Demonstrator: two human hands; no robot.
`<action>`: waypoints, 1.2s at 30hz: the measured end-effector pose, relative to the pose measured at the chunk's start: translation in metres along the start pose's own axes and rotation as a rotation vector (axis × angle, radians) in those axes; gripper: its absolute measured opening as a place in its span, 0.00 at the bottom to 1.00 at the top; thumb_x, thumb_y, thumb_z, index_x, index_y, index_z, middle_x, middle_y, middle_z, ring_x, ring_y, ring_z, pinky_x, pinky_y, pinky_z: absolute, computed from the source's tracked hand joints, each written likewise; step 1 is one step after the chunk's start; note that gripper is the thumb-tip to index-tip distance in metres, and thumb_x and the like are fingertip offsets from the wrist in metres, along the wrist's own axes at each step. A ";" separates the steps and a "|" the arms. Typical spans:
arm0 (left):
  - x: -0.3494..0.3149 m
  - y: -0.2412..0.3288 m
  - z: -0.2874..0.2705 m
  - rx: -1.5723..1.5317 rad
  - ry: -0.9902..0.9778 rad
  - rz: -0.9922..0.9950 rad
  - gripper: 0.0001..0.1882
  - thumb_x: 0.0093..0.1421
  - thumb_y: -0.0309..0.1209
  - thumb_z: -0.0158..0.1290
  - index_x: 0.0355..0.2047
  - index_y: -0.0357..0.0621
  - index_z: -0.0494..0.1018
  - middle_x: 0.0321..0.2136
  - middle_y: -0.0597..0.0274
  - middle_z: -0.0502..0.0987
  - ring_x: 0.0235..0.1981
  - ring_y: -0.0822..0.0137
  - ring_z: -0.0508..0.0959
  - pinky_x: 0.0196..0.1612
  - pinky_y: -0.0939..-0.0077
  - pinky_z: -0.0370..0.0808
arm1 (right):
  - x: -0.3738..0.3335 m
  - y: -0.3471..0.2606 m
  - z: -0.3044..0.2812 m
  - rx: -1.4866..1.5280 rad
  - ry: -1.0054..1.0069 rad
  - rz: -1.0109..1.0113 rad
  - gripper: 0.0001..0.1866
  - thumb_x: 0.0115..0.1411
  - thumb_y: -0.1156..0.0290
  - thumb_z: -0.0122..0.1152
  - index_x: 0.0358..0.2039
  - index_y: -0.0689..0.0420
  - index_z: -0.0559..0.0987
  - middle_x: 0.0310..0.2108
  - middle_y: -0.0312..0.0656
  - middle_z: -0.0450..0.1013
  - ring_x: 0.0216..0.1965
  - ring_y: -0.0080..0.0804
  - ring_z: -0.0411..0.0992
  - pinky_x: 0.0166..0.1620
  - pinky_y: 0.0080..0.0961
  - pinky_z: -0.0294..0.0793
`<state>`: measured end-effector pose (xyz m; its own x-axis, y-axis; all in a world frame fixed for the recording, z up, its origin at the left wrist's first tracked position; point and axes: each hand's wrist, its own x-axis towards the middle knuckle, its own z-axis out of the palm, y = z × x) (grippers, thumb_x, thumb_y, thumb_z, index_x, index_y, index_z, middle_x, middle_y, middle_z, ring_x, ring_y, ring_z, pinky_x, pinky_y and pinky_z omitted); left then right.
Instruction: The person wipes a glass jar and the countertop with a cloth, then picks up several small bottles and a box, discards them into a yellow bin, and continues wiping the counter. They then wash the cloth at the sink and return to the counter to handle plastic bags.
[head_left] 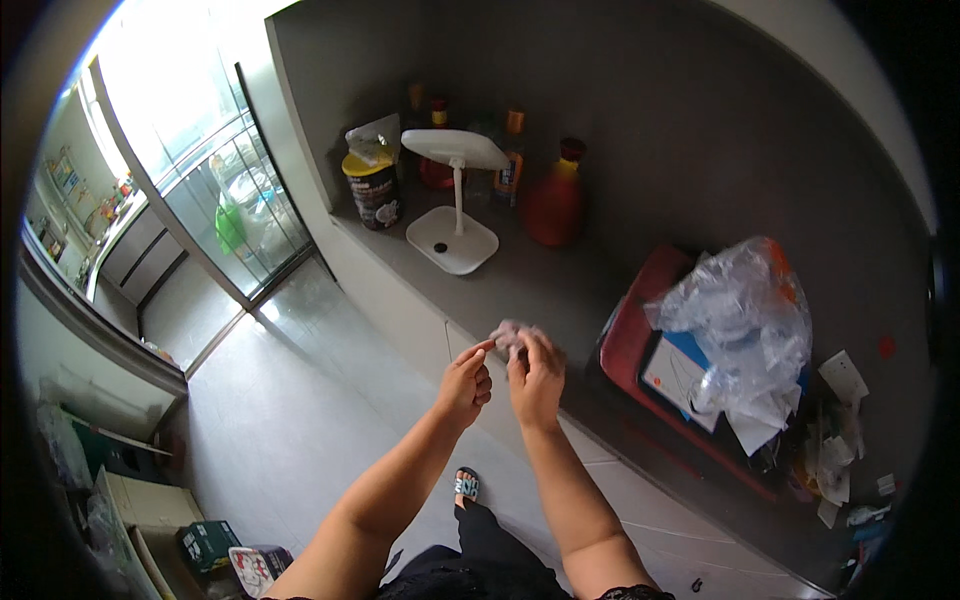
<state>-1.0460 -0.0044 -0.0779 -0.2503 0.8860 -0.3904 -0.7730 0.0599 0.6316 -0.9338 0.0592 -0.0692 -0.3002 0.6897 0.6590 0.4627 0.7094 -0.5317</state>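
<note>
Both hands are raised in front of me, close together at the edge of the grey counter (565,300). My right hand (536,378) is closed on a small pinkish-grey thing (510,332), too blurred to name. My left hand (466,388) is closed, its thumb and forefinger pinched together and pointing at that thing. What the pinch holds, if anything, is too small to tell. A thin dark line (447,338), like a thread or wire, shows just beyond the left fingers.
On the counter stand a white lamp (459,195), a black canister with a yellow lid (373,190), a red bottle (553,210) and an orange-capped bottle (510,160). To the right, a clear plastic bag (745,320) lies on a red case (640,335). Boxes (208,545) sit lower left.
</note>
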 end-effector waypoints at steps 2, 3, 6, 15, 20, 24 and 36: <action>0.011 0.017 -0.003 0.045 0.030 -0.044 0.14 0.66 0.36 0.43 0.50 0.47 0.67 0.13 0.77 0.53 0.12 0.81 0.52 0.13 0.86 0.49 | 0.046 0.015 0.018 -0.112 0.105 0.052 0.15 0.59 0.72 0.51 0.48 0.55 0.71 0.48 0.49 0.69 0.49 0.46 0.69 0.50 0.46 0.63; 0.016 0.024 -0.006 0.039 0.031 -0.070 0.15 0.66 0.36 0.43 0.50 0.47 0.67 0.13 0.78 0.52 0.12 0.81 0.52 0.14 0.86 0.49 | 0.070 0.024 0.021 -0.307 0.106 0.095 0.17 0.59 0.74 0.51 0.50 0.55 0.70 0.50 0.49 0.69 0.49 0.46 0.69 0.50 0.46 0.64; 0.028 0.039 -0.008 0.022 -0.004 -0.143 0.14 0.66 0.36 0.44 0.49 0.47 0.67 0.13 0.78 0.51 0.12 0.81 0.51 0.14 0.86 0.49 | 0.091 0.099 0.045 -0.269 0.038 0.483 0.28 0.54 0.82 0.50 0.57 0.51 0.66 0.54 0.48 0.67 0.51 0.46 0.68 0.57 0.41 0.63; 0.042 0.080 -0.060 0.011 -0.058 -0.235 0.12 0.65 0.35 0.45 0.47 0.47 0.67 0.14 0.78 0.51 0.13 0.82 0.51 0.15 0.87 0.48 | 0.048 -0.016 0.045 -0.293 -0.200 0.097 0.22 0.41 0.80 0.57 0.41 0.53 0.79 0.40 0.42 0.73 0.39 0.43 0.72 0.43 0.35 0.72; 0.050 0.111 -0.075 0.096 -0.206 -0.333 0.15 0.66 0.36 0.45 0.51 0.46 0.65 0.15 0.77 0.52 0.14 0.81 0.52 0.15 0.87 0.49 | 0.056 -0.029 0.045 0.118 0.003 0.689 0.19 0.49 0.77 0.55 0.44 0.57 0.78 0.40 0.45 0.77 0.44 0.36 0.74 0.48 0.29 0.72; 0.067 0.131 -0.071 0.192 -0.286 -0.396 0.19 0.66 0.37 0.44 0.55 0.45 0.61 0.16 0.76 0.53 0.15 0.81 0.53 0.16 0.87 0.49 | 0.124 0.057 0.054 -0.340 0.544 0.622 0.18 0.55 0.77 0.52 0.47 0.61 0.76 0.43 0.54 0.73 0.47 0.49 0.72 0.50 0.35 0.69; 0.086 0.140 -0.070 0.212 -0.263 -0.480 0.20 0.66 0.35 0.45 0.56 0.44 0.63 0.14 0.78 0.52 0.13 0.81 0.52 0.16 0.86 0.49 | 0.153 0.156 0.061 -0.764 0.057 0.883 0.26 0.53 0.75 0.59 0.54 0.47 0.70 0.54 0.45 0.65 0.57 0.42 0.63 0.57 0.40 0.65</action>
<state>-1.2161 0.0482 -0.0702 0.2732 0.8194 -0.5038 -0.6234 0.5497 0.5560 -0.9587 0.2838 -0.0842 0.4055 0.8781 0.2540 0.8791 -0.2986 -0.3715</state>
